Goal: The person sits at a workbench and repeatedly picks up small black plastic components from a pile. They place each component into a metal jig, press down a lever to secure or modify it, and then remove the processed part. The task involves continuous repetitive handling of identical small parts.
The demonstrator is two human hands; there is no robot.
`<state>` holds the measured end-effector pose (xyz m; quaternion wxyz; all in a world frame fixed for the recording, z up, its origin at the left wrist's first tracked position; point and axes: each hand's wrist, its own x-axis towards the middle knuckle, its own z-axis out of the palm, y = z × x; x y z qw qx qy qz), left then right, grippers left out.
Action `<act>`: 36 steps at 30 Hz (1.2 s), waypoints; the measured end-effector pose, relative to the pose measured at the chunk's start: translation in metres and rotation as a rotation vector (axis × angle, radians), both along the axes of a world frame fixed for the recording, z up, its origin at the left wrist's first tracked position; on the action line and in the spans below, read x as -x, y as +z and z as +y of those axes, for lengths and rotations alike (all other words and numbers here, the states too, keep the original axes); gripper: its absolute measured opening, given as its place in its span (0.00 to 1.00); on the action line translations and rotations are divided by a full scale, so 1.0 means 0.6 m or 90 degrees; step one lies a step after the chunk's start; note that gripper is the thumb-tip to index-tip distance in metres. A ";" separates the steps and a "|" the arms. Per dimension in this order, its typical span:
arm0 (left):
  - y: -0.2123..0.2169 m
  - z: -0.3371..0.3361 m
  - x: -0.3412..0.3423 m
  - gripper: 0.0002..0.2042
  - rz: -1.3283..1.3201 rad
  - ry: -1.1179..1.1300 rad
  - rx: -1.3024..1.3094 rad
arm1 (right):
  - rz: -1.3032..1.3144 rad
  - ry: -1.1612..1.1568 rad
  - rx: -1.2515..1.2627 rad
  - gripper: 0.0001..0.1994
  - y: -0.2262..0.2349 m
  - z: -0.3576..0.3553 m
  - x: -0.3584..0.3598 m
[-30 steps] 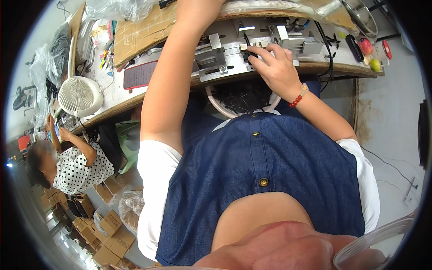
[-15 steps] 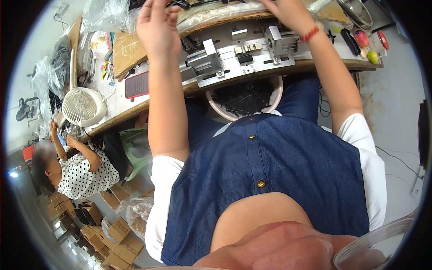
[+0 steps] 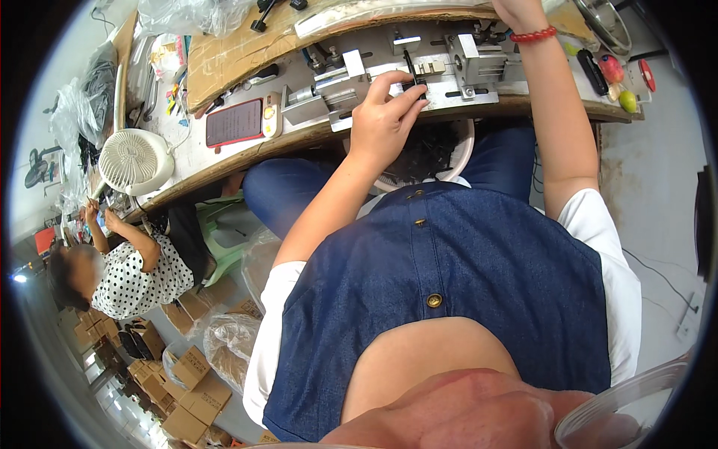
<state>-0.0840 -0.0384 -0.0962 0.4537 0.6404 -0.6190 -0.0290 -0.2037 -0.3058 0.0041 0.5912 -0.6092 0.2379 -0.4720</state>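
My left hand is at the middle of a metal clamping fixture, its thumb and fingers pinched around a slim black part. The part stands over the small central seat, between the left clamp block and the right clamp block. My right hand, with a red bead bracelet at the wrist, reaches past the fixture's right side. Its fingers lie beyond the upper edge of the picture and are hidden.
Beneath the bench edge a pale basket holds many black pieces. A phone, a white fan and a cardboard sheet lie to the left. Fruit sits at the right. A co-worker sits at far left.
My left hand has come down and right from the far side of the bench to the fixture, now with the black part in its fingers. My right hand has moved right and farther away.
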 end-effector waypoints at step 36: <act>0.202 -0.098 -0.195 0.10 -0.064 0.170 0.017 | 0.505 0.002 0.782 0.10 -0.120 0.283 0.055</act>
